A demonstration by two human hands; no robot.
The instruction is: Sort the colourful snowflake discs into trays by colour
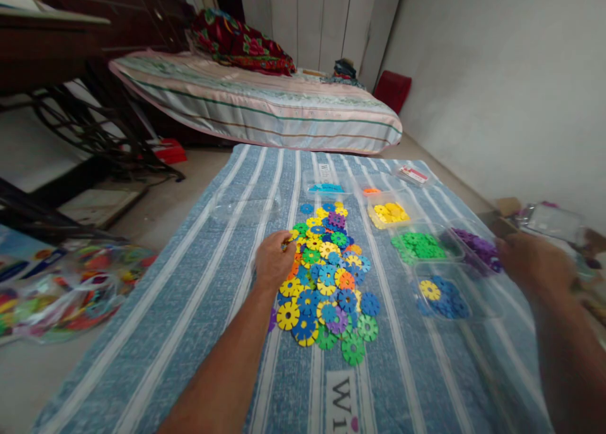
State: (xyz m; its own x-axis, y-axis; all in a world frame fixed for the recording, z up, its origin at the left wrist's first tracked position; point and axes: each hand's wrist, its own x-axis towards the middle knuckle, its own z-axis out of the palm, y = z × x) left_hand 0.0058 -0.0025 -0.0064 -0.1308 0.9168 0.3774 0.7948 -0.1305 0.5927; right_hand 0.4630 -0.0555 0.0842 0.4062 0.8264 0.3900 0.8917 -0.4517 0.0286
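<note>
A pile of flat plastic flower-shaped discs (pixel 326 276) in yellow, blue, green, purple and orange lies on a blue striped cloth (pixel 189 307). My left hand (pixel 273 257) rests at the pile's left edge, its fingers pinched on a yellow disc (pixel 290 235). My right hand (pixel 534 263) hovers blurred beside a clear tub of purple discs (pixel 476 247); its fingers are smeared. Clear tubs hold yellow discs (pixel 389 213), green discs (pixel 419 245) and blue discs (pixel 442 298) with one yellow one among them.
A tub with light-blue discs (pixel 326 187) and an empty clear tub (pixel 246 203) stand behind the pile. A plastic bag of toys (pixel 61 289) lies on the floor at left. A mattress (pixel 255 102) lies beyond the cloth, a wall at right.
</note>
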